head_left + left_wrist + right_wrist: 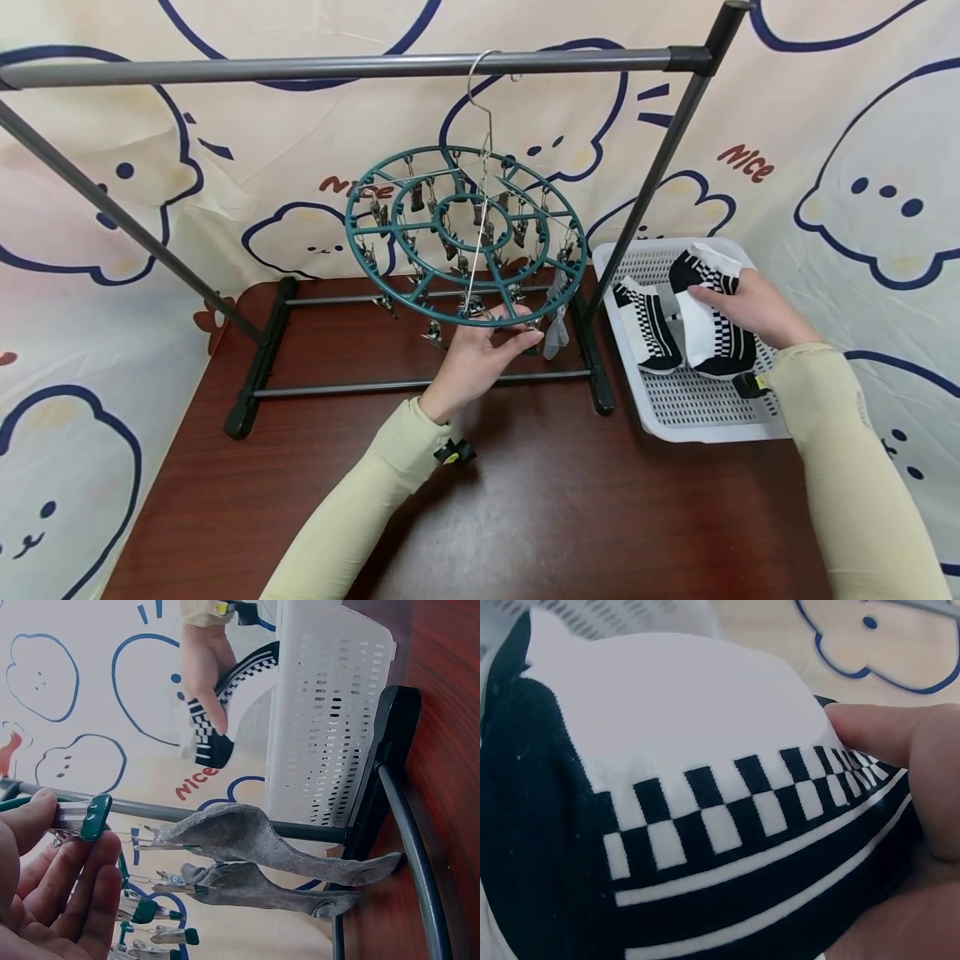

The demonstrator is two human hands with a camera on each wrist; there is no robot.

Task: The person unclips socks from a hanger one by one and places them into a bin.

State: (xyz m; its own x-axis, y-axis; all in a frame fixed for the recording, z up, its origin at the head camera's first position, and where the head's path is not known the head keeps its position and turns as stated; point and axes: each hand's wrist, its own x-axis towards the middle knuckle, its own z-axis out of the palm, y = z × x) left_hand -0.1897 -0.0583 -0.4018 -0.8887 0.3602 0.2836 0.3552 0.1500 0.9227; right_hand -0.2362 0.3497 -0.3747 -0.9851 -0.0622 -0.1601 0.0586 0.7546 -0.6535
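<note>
My left hand (pixel 472 362) is at the near rim of a round green clip hanger (pixel 415 227). In the left wrist view its thumb and fingers pinch a metal clip (pixel 94 817) with green tips. Two grey socks (pixel 232 832) hang from neighbouring clips. Over at the right, my right hand (pixel 757 308) grips a black-and-white checkered sock (pixel 701 329) above a white basket (pixel 690 412). The sock's checks and stripes fill the right wrist view, with the thumb pressed on its edge. A second checkered sock (pixel 648 329) lies in the basket.
The hanger's hook (pixel 472 83) hangs on the grey top bar (pixel 337 68) of a rack standing on a brown table (pixel 570 508). Several bare clips dangle around the hanger. The rack's right foot (pixel 600 392) stands beside the basket. A printed cloth (pixel 847 250) rises behind.
</note>
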